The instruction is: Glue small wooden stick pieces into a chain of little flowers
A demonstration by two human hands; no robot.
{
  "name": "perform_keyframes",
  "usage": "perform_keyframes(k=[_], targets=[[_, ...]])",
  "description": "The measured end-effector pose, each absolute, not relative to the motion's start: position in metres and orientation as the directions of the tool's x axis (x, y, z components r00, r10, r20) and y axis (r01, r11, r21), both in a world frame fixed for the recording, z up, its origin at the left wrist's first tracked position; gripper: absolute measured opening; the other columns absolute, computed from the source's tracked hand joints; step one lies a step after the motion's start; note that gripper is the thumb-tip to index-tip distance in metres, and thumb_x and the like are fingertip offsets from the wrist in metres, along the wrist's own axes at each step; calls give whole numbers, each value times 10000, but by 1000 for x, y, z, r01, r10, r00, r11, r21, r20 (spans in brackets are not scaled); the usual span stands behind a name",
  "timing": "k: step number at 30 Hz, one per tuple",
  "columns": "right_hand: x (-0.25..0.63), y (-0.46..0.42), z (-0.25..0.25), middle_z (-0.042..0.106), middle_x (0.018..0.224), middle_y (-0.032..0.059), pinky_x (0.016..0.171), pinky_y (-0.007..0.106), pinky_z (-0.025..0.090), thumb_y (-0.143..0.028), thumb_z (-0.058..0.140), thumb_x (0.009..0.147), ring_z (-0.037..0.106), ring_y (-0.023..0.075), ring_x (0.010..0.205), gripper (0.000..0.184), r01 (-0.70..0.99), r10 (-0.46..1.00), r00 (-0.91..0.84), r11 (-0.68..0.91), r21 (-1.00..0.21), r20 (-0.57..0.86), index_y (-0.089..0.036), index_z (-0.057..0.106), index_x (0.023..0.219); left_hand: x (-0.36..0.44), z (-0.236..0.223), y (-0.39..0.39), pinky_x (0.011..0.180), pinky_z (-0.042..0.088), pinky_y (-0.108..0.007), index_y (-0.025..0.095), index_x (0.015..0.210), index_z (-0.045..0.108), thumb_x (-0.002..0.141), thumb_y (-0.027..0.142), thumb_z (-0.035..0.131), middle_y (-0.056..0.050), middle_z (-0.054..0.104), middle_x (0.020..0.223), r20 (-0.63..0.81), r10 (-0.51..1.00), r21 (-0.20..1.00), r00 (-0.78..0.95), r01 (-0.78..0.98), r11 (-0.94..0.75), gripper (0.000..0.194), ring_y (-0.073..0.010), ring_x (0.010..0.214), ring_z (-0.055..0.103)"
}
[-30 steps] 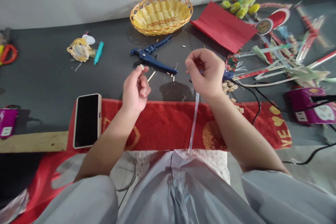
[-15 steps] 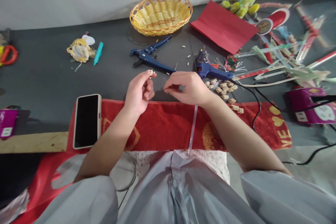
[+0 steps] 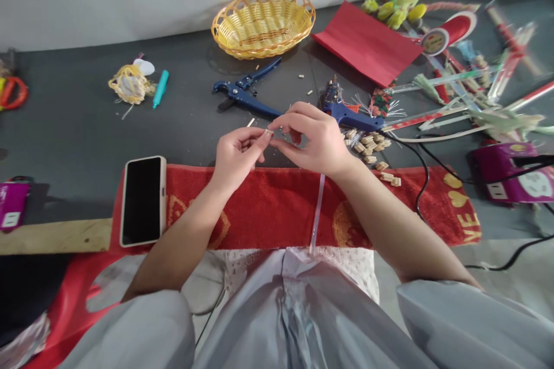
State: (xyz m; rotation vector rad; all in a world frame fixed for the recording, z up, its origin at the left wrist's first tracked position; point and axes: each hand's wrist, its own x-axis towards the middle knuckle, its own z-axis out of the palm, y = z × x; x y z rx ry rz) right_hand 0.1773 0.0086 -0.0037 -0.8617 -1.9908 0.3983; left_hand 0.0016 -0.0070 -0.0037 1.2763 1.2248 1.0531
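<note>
My left hand (image 3: 238, 155) is closed, pinching a small pale wooden stick piece (image 3: 269, 132) between thumb and fingertips. Over the table's front part, my right hand (image 3: 315, 138) meets it with curled thumb and index finger at the piece; what lies between these fingertips is too small to make out. Just behind the hands lies a blue-handled cutter (image 3: 246, 95), partly covered by the right hand. A blue glue gun (image 3: 355, 118) rests beyond the right hand, beside a pile of small bundled wooden stick pieces (image 3: 370, 143).
A red towel (image 3: 259, 213) runs along the front edge, with a phone (image 3: 143, 200) on its left end. Behind stand a wicker basket (image 3: 264, 52) and red paper (image 3: 367, 43). Thread (image 3: 450, 31), cables and craft strips crowd the right. A teal marker (image 3: 160, 89) lies left.
My right hand has come from the glue gun's side leftward to my left hand. The left hand has shifted slightly right and turned, and the fingertips of both now meet at the small piece.
</note>
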Motion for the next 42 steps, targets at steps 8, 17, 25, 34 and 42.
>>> perform_keyframes(k=[8, 17, 25, 34, 42], targets=[[177, 9, -6, 609, 874, 46, 610, 266, 487, -281, 578, 906, 585, 126, 720, 118, 497, 715, -355, 690, -527, 602, -200, 663, 917, 0, -2, -8, 354, 288, -173, 172, 847, 761, 812, 484, 698, 18, 597, 502, -38, 992, 993, 117, 114, 24, 321, -37, 347, 413], [177, 9, -8, 627, 886, 56, 615, 265, 494, -241, 552, 895, 596, 128, 732, 156, 486, 669, -358, 729, -481, 652, -187, 686, 952, 2, 1, -4, 324, 229, -162, 174, 794, 701, 680, 453, 811, 59, 546, 471, -205, 967, 971, 153, -90, 220, 321, -16, 325, 362], [177, 10, -10, 633, 869, 47, 661, 281, 509, -295, 558, 927, 603, 132, 758, 188, 460, 640, -370, 756, -465, 674, -204, 707, 996, 2, 6, -3, 329, 197, -159, 179, 733, 646, 636, 393, 821, 74, 502, 459, -305, 927, 931, 217, -137, 339, 293, -6, 325, 333], [180, 11, -10, 623, 861, 43, 661, 272, 501, -257, 591, 914, 588, 128, 755, 169, 418, 616, -396, 781, -464, 681, -195, 721, 1001, 3, 11, -4, 314, 192, -159, 170, 645, 600, 714, 356, 733, 55, 515, 446, -282, 928, 931, 245, -162, 326, 239, -13, 315, 339], [180, 12, -10, 623, 851, 54, 630, 265, 480, -250, 595, 908, 581, 132, 738, 169, 442, 612, -409, 782, -439, 677, -176, 732, 972, 1, 8, -2, 314, 189, -154, 161, 683, 645, 657, 298, 774, 70, 500, 443, -318, 921, 922, 226, -153, 356, 190, -5, 307, 333]])
